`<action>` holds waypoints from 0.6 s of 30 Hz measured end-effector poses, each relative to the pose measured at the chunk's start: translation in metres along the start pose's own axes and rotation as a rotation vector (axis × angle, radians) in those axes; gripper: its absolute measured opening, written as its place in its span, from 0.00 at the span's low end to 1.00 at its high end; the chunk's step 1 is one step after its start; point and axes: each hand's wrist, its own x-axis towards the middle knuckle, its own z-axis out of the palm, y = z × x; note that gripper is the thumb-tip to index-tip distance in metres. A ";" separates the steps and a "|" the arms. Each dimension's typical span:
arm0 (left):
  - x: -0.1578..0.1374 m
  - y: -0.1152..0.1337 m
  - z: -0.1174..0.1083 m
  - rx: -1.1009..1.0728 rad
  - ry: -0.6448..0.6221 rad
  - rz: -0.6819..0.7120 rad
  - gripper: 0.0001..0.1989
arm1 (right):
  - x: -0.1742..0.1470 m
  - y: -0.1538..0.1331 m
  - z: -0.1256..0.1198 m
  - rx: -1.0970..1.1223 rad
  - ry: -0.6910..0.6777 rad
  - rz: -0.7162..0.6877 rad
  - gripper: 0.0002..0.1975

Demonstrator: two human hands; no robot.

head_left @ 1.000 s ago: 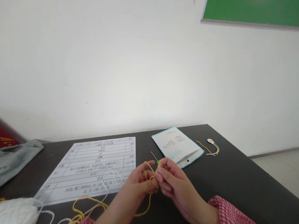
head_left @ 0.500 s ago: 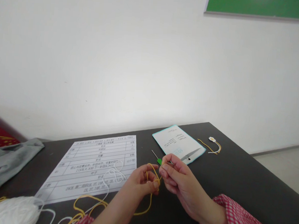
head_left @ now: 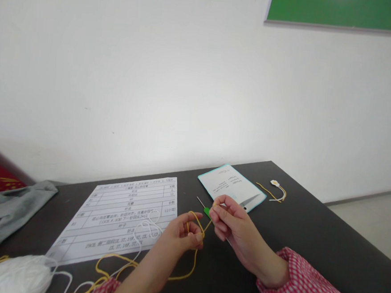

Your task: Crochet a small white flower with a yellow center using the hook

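Observation:
Yellow yarn loops around the fingers of my left hand, which pinches it between thumb and fingertips. A short stretch of the strand runs taut from there to my right hand, closed in a pinch on the yarn's end. On the table, partly covered by my right hand, lies a thin metal tool with a green grip, probably a crochet hook. Its far tip points toward the wall. The yarn trails down under my left forearm to loose yellow loops at the lower left.
A printed chart lies left, with white yarn across it. A white yarn ball and grey cloth are at the left edge. Behind my right hand lies a blue-edged card; farther right, a small white-and-yellow crocheted flower.
My right hand has drawn slightly away from my left, so the yarn between them is longer and straighter. The view has shifted a little.

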 end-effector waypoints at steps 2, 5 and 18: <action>0.002 0.006 0.000 0.018 0.022 0.048 0.25 | 0.002 -0.004 0.003 -0.011 -0.056 -0.044 0.12; 0.003 0.029 0.005 0.050 0.030 0.125 0.30 | 0.002 -0.024 0.018 -0.002 -0.147 -0.123 0.11; -0.031 0.120 0.023 0.111 0.163 0.636 0.30 | 0.002 -0.096 0.104 0.147 -0.277 -0.492 0.04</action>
